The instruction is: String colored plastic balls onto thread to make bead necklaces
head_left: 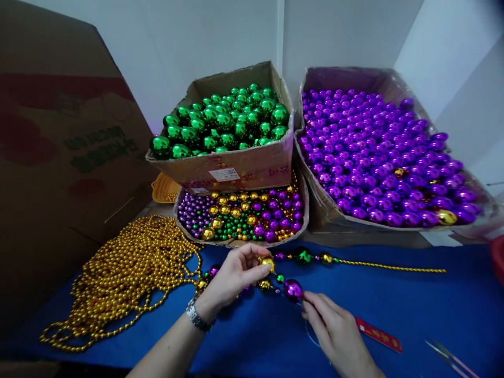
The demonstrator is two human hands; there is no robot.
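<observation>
My left hand (235, 277), with a silver watch (197, 315) at the wrist, pinches a shiny gold bead (268, 264) between thumb and fingers. Beside that bead, a small green bead (280, 278) and a large purple bead (293, 290) sit on the same string. My right hand (334, 328) is closed on the thin clear string (311, 335) just past the purple bead, and the string loops down under the hand. More of the strand lies behind my hands, with a large green bead (304, 256) and a length of gold twisted cord (394, 266) running right.
A carton of green balls (224, 122) stands over a box of small mixed beads (236, 220). Right of it is a carton of purple balls (366, 157). Gold bead chains (129, 273) lie left. A red card (378, 334) and tweezers (449, 357) are at right.
</observation>
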